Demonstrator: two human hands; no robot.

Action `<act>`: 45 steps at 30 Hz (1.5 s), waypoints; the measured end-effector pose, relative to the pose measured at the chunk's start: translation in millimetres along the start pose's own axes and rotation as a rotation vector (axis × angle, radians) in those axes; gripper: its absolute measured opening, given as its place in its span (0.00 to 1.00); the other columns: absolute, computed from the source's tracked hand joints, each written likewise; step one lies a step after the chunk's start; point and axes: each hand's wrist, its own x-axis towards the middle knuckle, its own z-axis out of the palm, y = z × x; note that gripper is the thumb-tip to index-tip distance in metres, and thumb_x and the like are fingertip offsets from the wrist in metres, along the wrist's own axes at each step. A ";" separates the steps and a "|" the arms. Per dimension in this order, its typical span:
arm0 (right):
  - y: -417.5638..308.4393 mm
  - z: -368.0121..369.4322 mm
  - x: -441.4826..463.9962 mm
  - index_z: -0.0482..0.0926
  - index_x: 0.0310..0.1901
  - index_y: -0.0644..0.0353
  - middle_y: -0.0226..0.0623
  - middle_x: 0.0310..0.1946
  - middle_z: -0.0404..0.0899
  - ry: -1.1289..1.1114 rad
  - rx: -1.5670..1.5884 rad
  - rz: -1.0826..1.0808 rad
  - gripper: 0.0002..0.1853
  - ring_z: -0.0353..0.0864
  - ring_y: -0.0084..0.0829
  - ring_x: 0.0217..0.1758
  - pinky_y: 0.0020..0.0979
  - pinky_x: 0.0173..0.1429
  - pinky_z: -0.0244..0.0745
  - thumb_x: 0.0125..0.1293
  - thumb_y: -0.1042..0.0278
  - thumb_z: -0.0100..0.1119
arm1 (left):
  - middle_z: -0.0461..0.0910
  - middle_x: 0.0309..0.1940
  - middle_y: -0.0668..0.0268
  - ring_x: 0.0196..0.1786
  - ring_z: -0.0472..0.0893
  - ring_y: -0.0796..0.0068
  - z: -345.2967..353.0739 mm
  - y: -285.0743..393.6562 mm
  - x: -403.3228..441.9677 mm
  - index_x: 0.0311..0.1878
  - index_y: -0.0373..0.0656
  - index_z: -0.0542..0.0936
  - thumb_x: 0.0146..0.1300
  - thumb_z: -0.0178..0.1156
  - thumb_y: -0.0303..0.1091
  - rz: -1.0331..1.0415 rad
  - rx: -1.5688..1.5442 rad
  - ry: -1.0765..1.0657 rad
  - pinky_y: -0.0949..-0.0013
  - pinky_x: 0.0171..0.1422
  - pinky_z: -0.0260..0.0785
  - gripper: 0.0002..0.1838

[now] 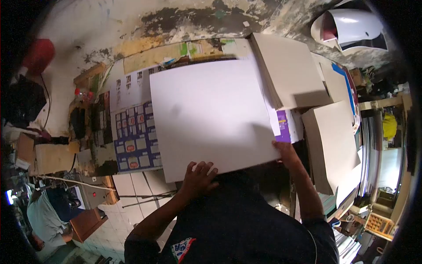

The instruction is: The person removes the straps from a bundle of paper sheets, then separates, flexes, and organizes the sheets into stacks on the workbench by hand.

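A large white sheet of paper or board [211, 114] lies in front of me, covering much of the work table. My left hand [198, 179] rests at its near edge, fingers bent and slightly apart on the white surface. At the near right corner, my right hand [286, 153] pinches the sheet, with some of its fingers hidden beneath. Left of the white sheet, a purple printed sheet [137, 140] with rows of grey label shapes shows partly. Another purple printed piece [283, 126] peeks out beside my right hand.
A thick stack of grey-beige board [292, 68] stands at the back right; another stack [332, 145] lies nearer, right of my right arm. A white curved-shell object [351, 26] is at the upper right. Another person [48, 215] is at the lower left.
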 end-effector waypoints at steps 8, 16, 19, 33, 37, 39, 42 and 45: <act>20.0 -14.6 32.7 0.72 0.59 0.63 0.47 0.49 0.73 -0.177 -0.598 -0.083 0.30 0.73 0.38 0.52 0.39 0.49 0.75 0.63 0.49 0.62 | 0.80 0.42 0.68 0.44 0.78 0.70 -24.5 2.8 -6.4 0.45 0.45 0.79 0.57 0.67 0.44 -0.026 0.131 0.321 0.53 0.59 0.59 0.17; -33.1 88.3 -90.7 0.73 0.62 0.48 0.38 0.63 0.71 0.164 -1.127 -1.075 0.29 0.63 0.43 0.72 0.62 0.77 0.40 0.64 0.43 0.60 | 0.83 0.40 0.68 0.41 0.79 0.74 -53.4 5.1 13.6 0.44 0.45 0.82 0.63 0.63 0.46 -0.018 0.231 0.325 0.52 0.61 0.54 0.15; -42.0 91.4 -72.1 0.77 0.55 0.50 0.34 0.54 0.78 0.278 -0.945 -1.233 0.22 0.74 0.37 0.59 0.53 0.66 0.59 0.66 0.47 0.59 | 0.85 0.38 0.67 0.39 0.80 0.73 -63.2 10.0 26.2 0.43 0.45 0.82 0.67 0.59 0.48 -0.131 0.210 0.411 0.52 0.60 0.52 0.15; -210.2 99.8 57.7 0.82 0.25 0.55 0.36 0.16 0.80 0.037 -1.080 -1.147 0.33 0.81 0.37 0.17 0.38 0.25 0.77 0.70 0.33 0.44 | 0.79 0.18 0.60 0.21 0.79 0.63 -120.8 -119.5 172.7 0.27 0.45 0.79 0.73 0.46 0.56 -0.299 0.120 0.035 0.55 0.34 0.69 0.27; -215.4 120.9 108.9 0.85 0.30 0.58 0.48 0.23 0.83 -0.102 -1.185 -0.873 0.40 0.86 0.46 0.30 0.47 0.39 0.81 0.69 0.27 0.36 | 0.78 0.14 0.59 0.19 0.82 0.61 -84.4 -157.2 185.8 0.23 0.45 0.80 0.72 0.46 0.58 -0.284 0.136 0.054 0.56 0.26 0.74 0.31; -213.1 131.6 113.0 0.85 0.31 0.58 0.49 0.24 0.83 -0.181 -1.238 -0.742 0.40 0.86 0.47 0.31 0.47 0.40 0.81 0.68 0.27 0.35 | 0.79 0.15 0.59 0.19 0.82 0.61 -65.3 -164.8 181.7 0.24 0.45 0.81 0.72 0.46 0.58 -0.263 0.122 0.005 0.56 0.26 0.74 0.30; -203.8 138.8 106.4 0.85 0.29 0.58 0.52 0.25 0.83 -0.331 -1.313 -0.501 0.40 0.87 0.47 0.33 0.49 0.41 0.81 0.67 0.26 0.37 | 0.79 0.16 0.58 0.19 0.81 0.61 -44.4 -156.1 163.4 0.26 0.44 0.81 0.72 0.46 0.60 -0.132 0.282 -0.010 0.54 0.32 0.74 0.31; -170.2 134.5 93.6 0.83 0.23 0.59 0.48 0.20 0.82 -0.306 -1.232 -0.597 0.38 0.86 0.46 0.26 0.47 0.33 0.81 0.67 0.28 0.42 | 0.79 0.24 0.62 0.28 0.83 0.60 -42.4 -137.0 145.7 0.48 0.49 0.80 0.68 0.51 0.52 -0.326 0.091 -0.380 0.52 0.31 0.75 0.19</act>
